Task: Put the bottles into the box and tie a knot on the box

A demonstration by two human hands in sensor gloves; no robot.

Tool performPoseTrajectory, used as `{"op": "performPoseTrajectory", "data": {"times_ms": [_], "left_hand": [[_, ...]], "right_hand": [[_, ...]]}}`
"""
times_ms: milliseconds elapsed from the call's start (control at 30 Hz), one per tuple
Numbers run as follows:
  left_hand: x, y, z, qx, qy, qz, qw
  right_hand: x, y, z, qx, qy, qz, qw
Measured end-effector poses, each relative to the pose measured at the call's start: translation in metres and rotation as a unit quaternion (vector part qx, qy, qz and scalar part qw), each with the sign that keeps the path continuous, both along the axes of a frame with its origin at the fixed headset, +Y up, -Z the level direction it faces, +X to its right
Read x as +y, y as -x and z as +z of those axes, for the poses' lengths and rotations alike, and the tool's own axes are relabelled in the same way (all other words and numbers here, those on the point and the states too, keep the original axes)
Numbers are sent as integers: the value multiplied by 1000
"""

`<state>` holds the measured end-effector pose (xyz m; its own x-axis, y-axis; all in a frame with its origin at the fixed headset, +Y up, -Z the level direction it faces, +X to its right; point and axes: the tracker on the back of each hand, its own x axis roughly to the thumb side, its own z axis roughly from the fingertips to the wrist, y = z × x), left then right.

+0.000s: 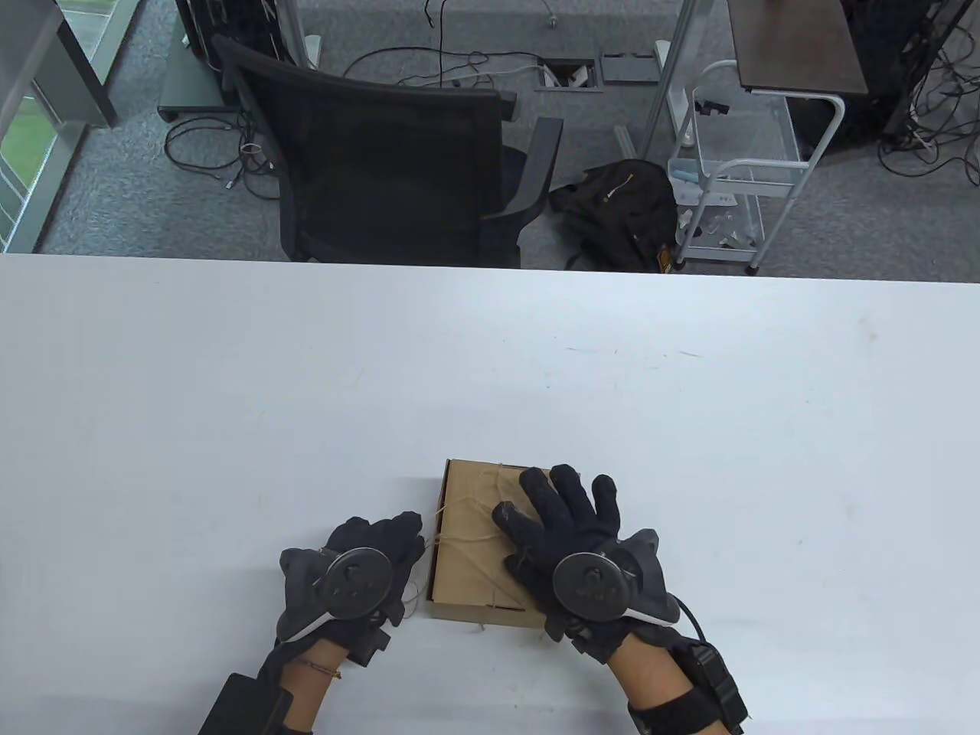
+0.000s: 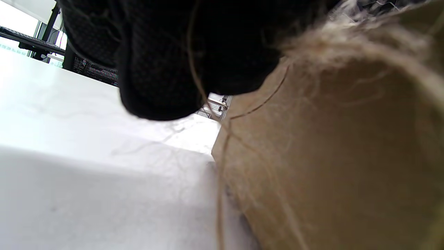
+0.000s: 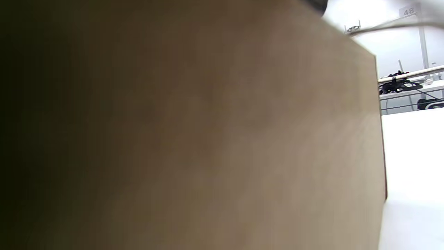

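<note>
White table (image 1: 230,398), office floor beyond. Box (image 1: 471,559) near the front edge was closed, bottles unseen, twine (image 1: 467,540) wrapped. Right hand (image 1: 570,536) pressed flat on lid; left hand (image 1: 356,574) pinched twine, I judged. Knot seemingly unfinished.

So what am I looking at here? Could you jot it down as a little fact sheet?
Surface: white table
Main item: closed brown cardboard box, thin twine wrapped around it
Right hand: black glove, fingers flat on the lid
Left hand: black glove, beside the box's left side, at the twine; grip hidden
Bottles: none visible
Behind: black office chair
</note>
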<state>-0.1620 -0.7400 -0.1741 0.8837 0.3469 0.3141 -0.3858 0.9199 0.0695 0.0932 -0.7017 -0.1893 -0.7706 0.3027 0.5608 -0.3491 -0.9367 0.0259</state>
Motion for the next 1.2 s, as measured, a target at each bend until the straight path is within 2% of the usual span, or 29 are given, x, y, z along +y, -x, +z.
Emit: {"op": "performPoseTrajectory", "data": {"times_ms": [233,367,467,500,533,600,700,733,767,800,900,967,1033,1067,1200], "left_hand": [[1,3,-1,4,1,-3,1000],[3,11,-3,21,-2,1,1000],[5,18,-5,36,-4,11,999],[5,21,-5,41,-6,12,999],[5,22,-6,44,-7,12,999],[5,25,-6,52,-6,12,999],[4,28,-8,66,-4,9,998],[3,28,-8,68,-4,9,998],[2,28,-9,65,0,12,998],[1,27,-9,64,2,14,998],[1,24,-8,57,11,22,998],[4,22,-6,52,6,30,998],[8,21,-3,45,-2,47,998],[11,21,-2,39,-2,62,997],[15,17,3,8,-2,101,995]], "right_hand": [[5,-10,-1,-33,-15,-39,999],[7,-44,5,-88,-17,-144,986],[4,-85,8,-164,-34,-212,963],[0,-105,8,-215,-24,-263,940],[-2,-115,9,-247,-28,-276,928],[-4,-135,8,-331,-36,-239,912],[-14,-145,3,-415,21,-50,908],[-20,-141,1,-411,54,3,910],[-23,-134,-2,-372,68,17,925],[-23,-130,-1,-365,63,11,929],[-15,-100,2,-241,-15,-76,967],[-11,-86,4,-189,-26,-113,975],[-12,-66,3,-95,-8,-151,984],[-15,-58,2,-72,16,-150,986],[-23,-39,-3,-16,38,-120,992]]}}
